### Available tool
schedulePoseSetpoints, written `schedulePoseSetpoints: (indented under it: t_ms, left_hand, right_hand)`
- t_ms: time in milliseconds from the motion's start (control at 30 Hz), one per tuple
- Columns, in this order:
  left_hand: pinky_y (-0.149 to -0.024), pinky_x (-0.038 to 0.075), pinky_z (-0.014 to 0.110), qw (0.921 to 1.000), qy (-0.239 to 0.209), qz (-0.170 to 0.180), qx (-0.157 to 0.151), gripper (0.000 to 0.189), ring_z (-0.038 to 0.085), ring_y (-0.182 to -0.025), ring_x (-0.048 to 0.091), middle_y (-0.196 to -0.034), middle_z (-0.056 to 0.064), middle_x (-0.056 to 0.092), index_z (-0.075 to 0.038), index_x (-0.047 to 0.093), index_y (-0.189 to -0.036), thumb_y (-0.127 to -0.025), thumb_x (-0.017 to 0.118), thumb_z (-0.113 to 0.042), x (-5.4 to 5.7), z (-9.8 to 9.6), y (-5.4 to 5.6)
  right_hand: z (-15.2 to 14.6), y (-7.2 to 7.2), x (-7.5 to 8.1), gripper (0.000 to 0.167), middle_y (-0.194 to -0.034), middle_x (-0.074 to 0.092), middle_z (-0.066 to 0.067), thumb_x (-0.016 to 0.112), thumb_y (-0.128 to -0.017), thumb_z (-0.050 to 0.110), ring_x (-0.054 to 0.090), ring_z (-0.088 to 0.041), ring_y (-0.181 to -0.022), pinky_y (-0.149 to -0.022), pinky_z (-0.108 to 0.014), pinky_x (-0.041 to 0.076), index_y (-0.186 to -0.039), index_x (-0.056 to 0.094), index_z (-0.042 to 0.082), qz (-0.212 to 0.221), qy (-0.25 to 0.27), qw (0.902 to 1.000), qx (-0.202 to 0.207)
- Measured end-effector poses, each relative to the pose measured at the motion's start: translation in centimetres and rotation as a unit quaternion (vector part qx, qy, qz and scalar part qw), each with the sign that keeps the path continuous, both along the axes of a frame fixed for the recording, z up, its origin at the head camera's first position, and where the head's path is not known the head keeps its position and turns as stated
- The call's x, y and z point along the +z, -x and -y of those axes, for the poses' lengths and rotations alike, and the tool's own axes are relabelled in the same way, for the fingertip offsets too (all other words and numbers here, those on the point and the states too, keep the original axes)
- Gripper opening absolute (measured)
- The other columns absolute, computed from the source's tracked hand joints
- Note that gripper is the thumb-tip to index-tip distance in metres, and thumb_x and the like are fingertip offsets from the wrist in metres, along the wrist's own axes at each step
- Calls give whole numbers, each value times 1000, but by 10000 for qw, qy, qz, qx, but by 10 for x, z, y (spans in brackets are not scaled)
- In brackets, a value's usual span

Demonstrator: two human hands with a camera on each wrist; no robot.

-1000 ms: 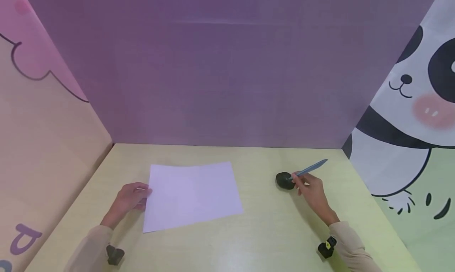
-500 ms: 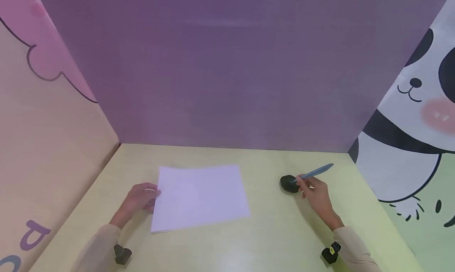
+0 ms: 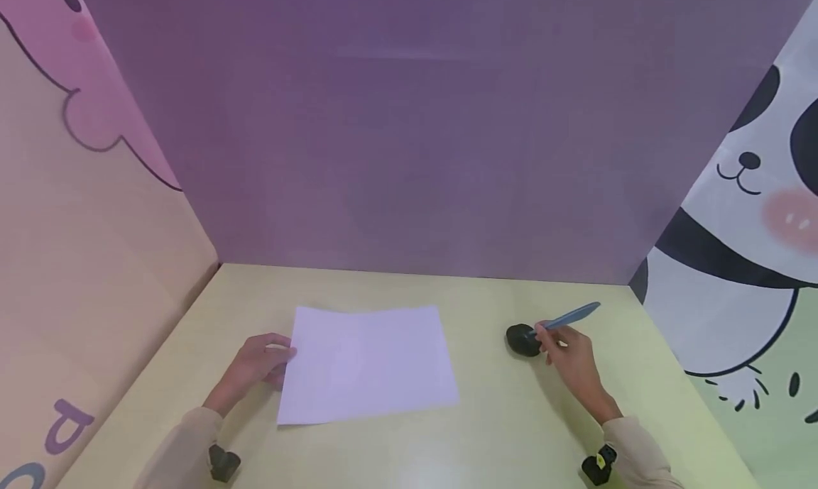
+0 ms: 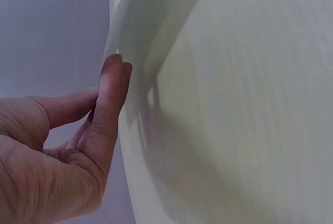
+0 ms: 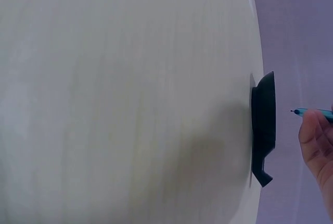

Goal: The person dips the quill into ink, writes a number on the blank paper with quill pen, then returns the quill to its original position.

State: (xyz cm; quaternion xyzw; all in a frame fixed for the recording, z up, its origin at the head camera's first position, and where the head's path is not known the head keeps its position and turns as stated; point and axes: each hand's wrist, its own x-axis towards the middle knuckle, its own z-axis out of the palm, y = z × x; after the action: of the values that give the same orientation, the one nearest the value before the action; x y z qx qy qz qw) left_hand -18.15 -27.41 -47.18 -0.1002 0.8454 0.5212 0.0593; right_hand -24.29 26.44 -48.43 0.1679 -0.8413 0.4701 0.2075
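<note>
A white sheet of paper (image 3: 367,365) lies on the table, left of centre. My left hand (image 3: 258,365) pinches its left edge between thumb and fingers, and the near left corner stands slightly off the tabletop. In the left wrist view, thumb and fingertips of the hand (image 4: 62,151) meet at the sheet's edge. To the right, a blue pen (image 3: 575,314) is pinched in my right hand (image 3: 571,361), slanting over a small black dish (image 3: 520,339). The right wrist view shows the pen's fine dark tip (image 5: 295,111) apart from the dish (image 5: 264,114), whose lip bends outward.
The pale wooden table (image 3: 409,446) meets a purple back wall (image 3: 409,155). A panda-printed panel (image 3: 722,311) rises on the right, a pink and beige panel (image 3: 128,262) on the left. Black wrist cameras hang under both forearms.
The head view has shifted, so everything sits further right and slightly lower in the frame. Both hands keep their holds on the paper and the pen, with little other movement.
</note>
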Motion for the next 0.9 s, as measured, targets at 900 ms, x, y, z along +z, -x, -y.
schedulePoseSetpoints:
  t_ms: [900]
  left_hand:
    - [-69,67,39,9998,-67,89,-174,42,30,-90,75,-106,29,74,19,54,-131,-102,62,-9,-1,-15,2]
  right_hand:
    - [1,0,-1,14,-81,72,-20,66,-102,2,64,-20,-58,-47,-18,52,-105,73,-9,105,3,9999,-91]
